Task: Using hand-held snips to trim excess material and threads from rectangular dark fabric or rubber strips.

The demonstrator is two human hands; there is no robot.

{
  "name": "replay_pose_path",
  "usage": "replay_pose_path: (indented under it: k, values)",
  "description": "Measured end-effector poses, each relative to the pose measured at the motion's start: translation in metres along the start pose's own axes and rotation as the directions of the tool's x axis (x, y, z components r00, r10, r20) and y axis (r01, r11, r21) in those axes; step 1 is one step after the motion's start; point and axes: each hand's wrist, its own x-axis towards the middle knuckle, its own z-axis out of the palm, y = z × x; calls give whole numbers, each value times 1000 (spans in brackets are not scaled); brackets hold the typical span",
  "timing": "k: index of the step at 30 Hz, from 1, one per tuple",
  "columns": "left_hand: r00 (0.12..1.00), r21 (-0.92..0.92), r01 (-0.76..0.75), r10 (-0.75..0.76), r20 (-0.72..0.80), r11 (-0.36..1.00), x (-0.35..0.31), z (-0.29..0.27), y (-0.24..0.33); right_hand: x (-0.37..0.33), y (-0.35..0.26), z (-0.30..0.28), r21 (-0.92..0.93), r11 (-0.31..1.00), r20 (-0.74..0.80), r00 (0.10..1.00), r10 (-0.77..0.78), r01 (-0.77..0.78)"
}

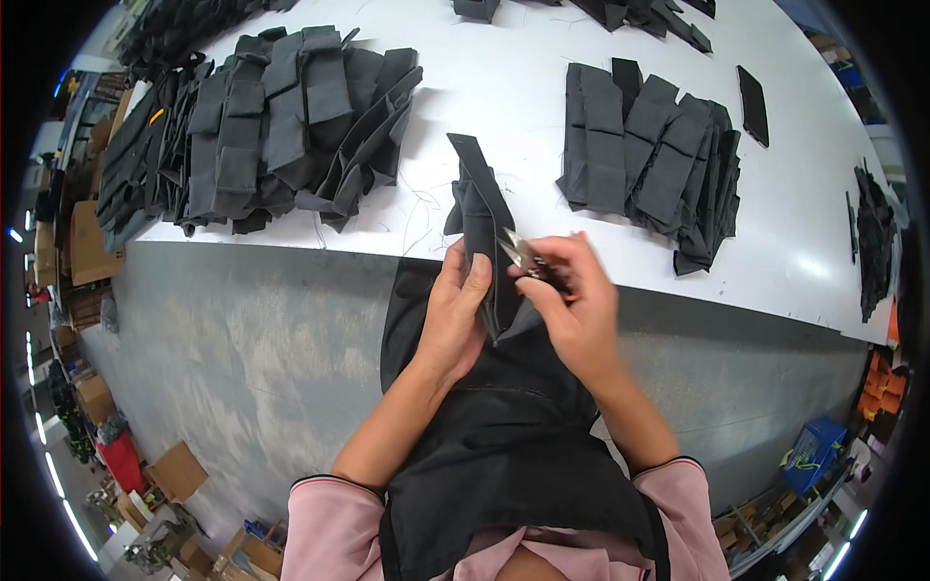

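A folded black fabric piece with a long narrow strap point(479, 208) stands up at the near edge of the white table. My left hand point(455, 305) is closed round its lower part, thumb pressed on the front. In my right hand point(581, 295) is a pair of thread snips point(524, 256), its metal blades pointing up and left beside the fabric's right edge. The right fingers are wrapped round the snips' dark handle, and the hand is slightly blurred. Loose threads point(419, 218) lie on the table just left of the fabric.
On the white table point(494, 73), a large heap of black fabric pieces point(281, 126) lies to the left. A smaller bundle point(659, 145) is at the right, with a flat black piece point(753, 107) beyond it. More dark pieces point(876, 242) lie at the far right edge. A blue crate point(814, 453) stands on the floor.
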Motion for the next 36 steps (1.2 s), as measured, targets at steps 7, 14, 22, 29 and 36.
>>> replay_pose_path:
  k: [7,14,22,29,36]
  values:
    - [993,60,-43,36,113,997,5,1,15,-41,22,6,49,999,-6,1000,0,1]
    - [991,-116,-10,25,134,993,7,-2,20,-52,6,1,-365,906,19,974,-225,217]
    - [988,-95,7,7,153,995,2,-3,21,-46,11,4,-496,768,120,908,-400,404]
    - [988,-126,0,20,155,992,1,0,19,-49,9,3,-485,787,104,919,-380,380]
    - [989,-135,-7,26,144,991,-1,1,21,-41,7,-4,-422,851,75,948,-311,312]
